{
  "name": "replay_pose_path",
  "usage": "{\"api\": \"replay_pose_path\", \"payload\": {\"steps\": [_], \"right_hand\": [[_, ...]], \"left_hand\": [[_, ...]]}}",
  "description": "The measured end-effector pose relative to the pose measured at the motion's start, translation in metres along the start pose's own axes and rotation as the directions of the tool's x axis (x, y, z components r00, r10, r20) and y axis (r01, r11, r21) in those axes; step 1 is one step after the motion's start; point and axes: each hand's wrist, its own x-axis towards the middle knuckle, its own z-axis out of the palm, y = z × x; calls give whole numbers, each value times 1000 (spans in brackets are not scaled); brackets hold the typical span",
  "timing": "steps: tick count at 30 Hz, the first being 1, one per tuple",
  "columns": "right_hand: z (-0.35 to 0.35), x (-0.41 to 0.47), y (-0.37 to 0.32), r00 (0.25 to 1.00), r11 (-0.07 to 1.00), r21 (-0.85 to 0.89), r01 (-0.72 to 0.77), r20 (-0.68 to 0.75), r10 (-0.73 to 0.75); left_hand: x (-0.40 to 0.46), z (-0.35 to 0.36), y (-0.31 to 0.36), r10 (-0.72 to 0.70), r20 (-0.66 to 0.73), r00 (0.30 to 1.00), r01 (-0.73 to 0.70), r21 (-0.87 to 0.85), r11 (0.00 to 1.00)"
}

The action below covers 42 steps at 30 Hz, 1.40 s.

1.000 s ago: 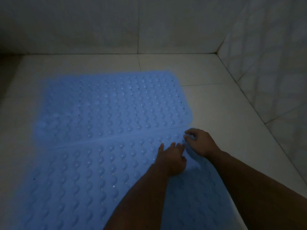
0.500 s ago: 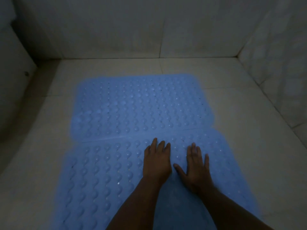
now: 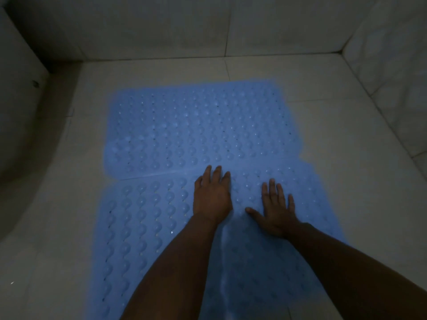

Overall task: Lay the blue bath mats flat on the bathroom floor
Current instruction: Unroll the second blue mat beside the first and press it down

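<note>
Head view, dim light. Two blue bumpy rubber bath mats on the pale tiled floor (image 3: 335, 181): far mat (image 3: 198, 125) lies flat, and the near mat (image 3: 143, 227) butts against its near edge along a seam running left to right. Can't tell whether the edges overlap.

Left hand (image 3: 211, 197) palm-down on the near mat, fingers straight and pressed together, tips right at the seam. Right hand (image 3: 276, 211) palm-down on the same mat just beside it — fingers straight and slightly spread, thumb out toward the left hand. Neither hand grips anything.

Grey tiled walls (image 3: 161, 26) behind and on the right.
</note>
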Motion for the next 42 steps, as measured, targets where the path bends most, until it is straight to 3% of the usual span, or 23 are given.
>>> {"api": "replay_pose_path", "payload": {"steps": [3, 6, 12, 16, 20, 27, 29, 33, 38, 42], "right_hand": [[-30, 2, 3, 997, 1000, 14, 25, 66, -26], [-51, 5, 10, 989, 983, 177, 45, -147, -18], [-44, 7, 11, 920, 957, 209, 202, -375, -112], [-29, 26, 18, 853, 947, 143, 287, -488, -185], [-21, 50, 30, 740, 907, 16, 422, -584, -334], [-32, 51, 32, 673, 895, 39, 444, -674, -304], [-42, 45, 26, 693, 906, 76, 416, -672, -262], [-66, 28, 9, 843, 951, 156, 266, -517, -151], [-61, 3, -26, 903, 967, 69, 247, -380, -203], [-17, -20, -72, 934, 956, 54, 287, -236, -267]], "left_hand": [[2, -8, 12, 12, 57, 998, -13, 14, 1000], [0, 2, 29, 26, 91, 996, -26, 3, 1000], [-11, 54, 49, 145, 123, 982, -152, 42, 988], [-16, 76, 51, 223, 57, 973, -227, 71, 971], [-15, 76, 50, 229, 14, 973, -229, 81, 970], [-16, 79, 49, 231, 19, 973, -231, 21, 973], [-12, 74, 50, 212, 82, 974, -212, -4, 977], [6, 44, 50, 170, 285, 943, -146, -103, 984], [-5, 15, 19, 93, -102, 990, -105, -122, 987], [-27, 11, -15, 16, -181, 983, -14, 12, 1000]]}}
